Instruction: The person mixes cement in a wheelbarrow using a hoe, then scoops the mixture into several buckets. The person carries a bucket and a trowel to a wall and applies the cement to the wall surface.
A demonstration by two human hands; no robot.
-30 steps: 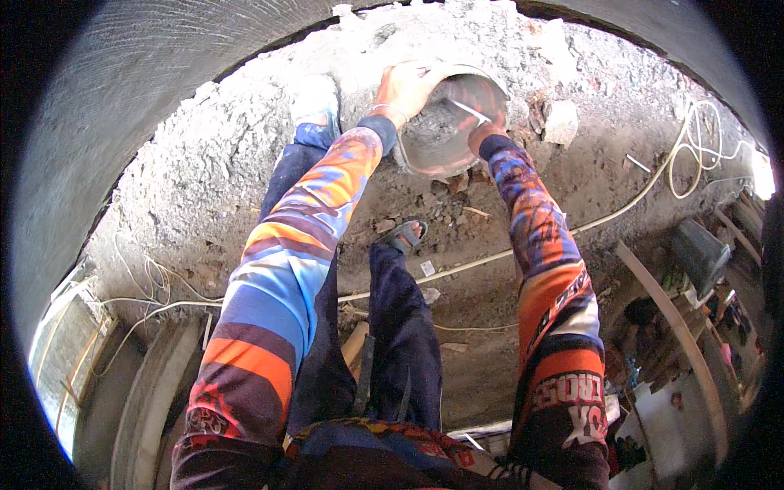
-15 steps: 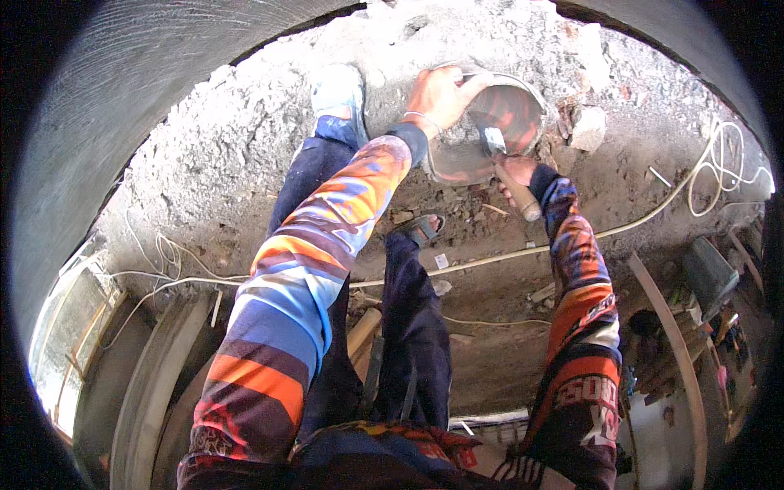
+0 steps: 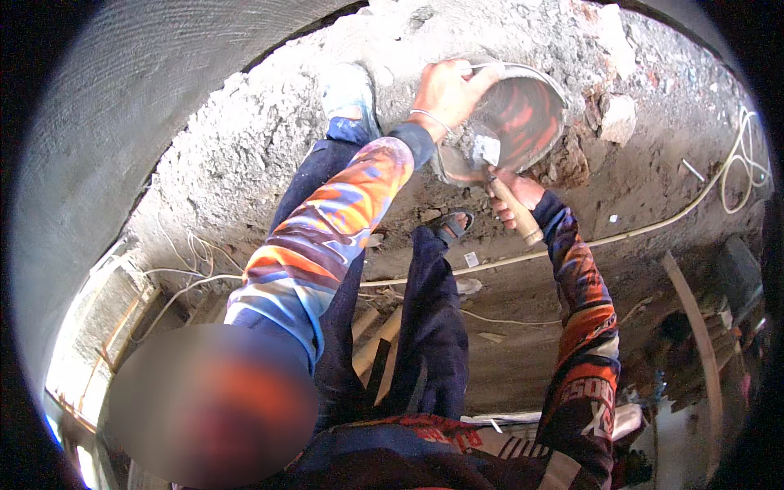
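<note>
My left hand [image 3: 447, 96] is closed on the rim of a dark, mortar-smeared bucket [image 3: 537, 122], which leans so that its inside shows. Reddish streaks run along its inner wall. In my right hand [image 3: 523, 194] is a trowel [image 3: 514, 210], held by its pale wooden handle. The trowel's metal blade catches bright light inside the bucket's near side. Grey matter lies beneath the blade; how much the bucket holds cannot be made out.
Rough rubble [image 3: 245, 122] lies along a grey plastered wall [image 3: 90, 155] at the left. Broken chunks [image 3: 616, 119] sit right of the bucket. A pale cable [image 3: 629, 237] crosses the dirt floor behind my sandalled foot [image 3: 454, 225]. A wooden board [image 3: 694, 335] stands at the lower right.
The bucket has tipped further, its opening showing more of the streaked inner wall. My trowel has moved with it, its blade now turned flatter to view. The whole view has shifted slightly.
</note>
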